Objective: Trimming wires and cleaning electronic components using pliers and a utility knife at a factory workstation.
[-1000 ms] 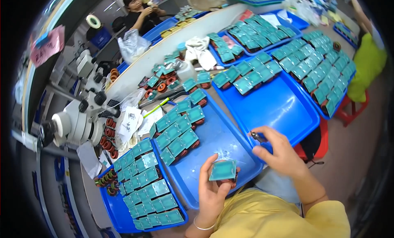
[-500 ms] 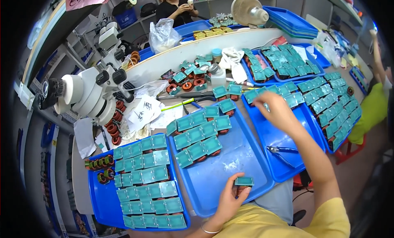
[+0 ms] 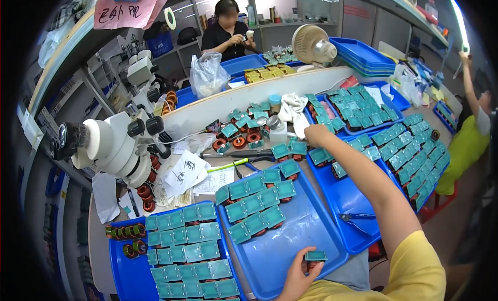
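Observation:
My left hand (image 3: 296,278) is closed round a copper coil with a green circuit board (image 3: 315,256) on top, above the near end of the middle blue tray (image 3: 306,223). My right hand (image 3: 320,135) reaches far forward, at the lower end of a white cloth (image 3: 294,113). Its fingers point down and are mostly hidden, so what they hold, if anything, does not show. Just left of it stand several board-topped coils (image 3: 280,150). Rows of the same coils (image 3: 254,202) fill the far left part of the middle tray.
A left blue tray (image 3: 124,275) carries rows of boards and bare coils. Pliers (image 3: 355,217) lie in the right blue tray (image 3: 342,194). A microscope (image 3: 111,145) stands at left. A bottle (image 3: 278,131) stands near the cloth. One person (image 3: 226,34) sits across; another (image 3: 469,130) is at right.
My right hand has moved forward and left, from above the right tray to the cloth. My left hand still holds the coil with its board. The view has tilted up.

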A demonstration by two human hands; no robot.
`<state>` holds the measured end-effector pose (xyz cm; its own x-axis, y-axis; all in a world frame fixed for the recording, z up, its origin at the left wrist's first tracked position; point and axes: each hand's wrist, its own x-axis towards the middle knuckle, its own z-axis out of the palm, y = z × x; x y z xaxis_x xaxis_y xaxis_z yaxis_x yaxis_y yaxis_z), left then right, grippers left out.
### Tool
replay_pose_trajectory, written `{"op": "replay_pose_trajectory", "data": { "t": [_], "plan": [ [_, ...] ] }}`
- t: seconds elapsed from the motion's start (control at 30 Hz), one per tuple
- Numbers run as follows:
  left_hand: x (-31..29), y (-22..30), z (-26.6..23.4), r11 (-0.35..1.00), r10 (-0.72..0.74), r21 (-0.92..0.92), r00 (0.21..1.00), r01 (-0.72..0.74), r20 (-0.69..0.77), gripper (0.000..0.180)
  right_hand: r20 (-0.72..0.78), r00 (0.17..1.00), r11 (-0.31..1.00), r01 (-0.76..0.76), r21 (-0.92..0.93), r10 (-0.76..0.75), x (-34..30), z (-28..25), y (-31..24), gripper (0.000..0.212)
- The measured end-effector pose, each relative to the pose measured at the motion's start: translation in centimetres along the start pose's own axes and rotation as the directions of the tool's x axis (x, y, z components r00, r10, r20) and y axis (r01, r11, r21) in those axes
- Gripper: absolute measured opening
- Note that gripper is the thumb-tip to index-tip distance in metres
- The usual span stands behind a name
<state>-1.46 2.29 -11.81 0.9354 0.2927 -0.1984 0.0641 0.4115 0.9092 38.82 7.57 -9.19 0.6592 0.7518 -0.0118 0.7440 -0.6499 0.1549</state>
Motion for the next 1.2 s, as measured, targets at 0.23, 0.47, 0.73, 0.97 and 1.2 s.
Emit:
{"op": "replay_pose_trajectory", "data": {
  "t": [0.23,0.47,0.73,0.97,1.2],
  "plan": [
    [0.3,0.6,-0.1,0.999,-0.014,-0.034,1.000,0.014,0.004,0.045,0.092,0.995,0.999,0.036,0.003,-0.036,-0.2,-1.3,1.0,0.023],
    [0.8,-0.8,-0.8,0.999,-0.025,-0.027,1.000,0.025,0.006,0.044,-0.045,0.993,0.961,0.113,0.251,-0.105,0.2,-2.9,2.1,0.024],
    [-0.2,-0.1,-0.5,0.992,-0.059,0.115,0.998,0.058,0.002,0.039,-0.536,0.843,0.705,0.396,0.588,-0.027,-6.6,-9.4,-0.9,0.026],
    [-0.1,1.5,-0.8,0.996,-0.020,-0.094,0.996,0.012,-0.085,0.041,-0.153,0.974,0.134,0.177,0.975,-0.168,-22.8,-11.0,-5.0,0.024],
    [-1.0,4.6,0.3,0.980,0.184,0.091,0.982,-0.179,-0.045,0.065,-0.093,0.963,0.043,0.107,0.993,-0.254,-34.3,-5.9,-8.1,0.036]
  ]
}}
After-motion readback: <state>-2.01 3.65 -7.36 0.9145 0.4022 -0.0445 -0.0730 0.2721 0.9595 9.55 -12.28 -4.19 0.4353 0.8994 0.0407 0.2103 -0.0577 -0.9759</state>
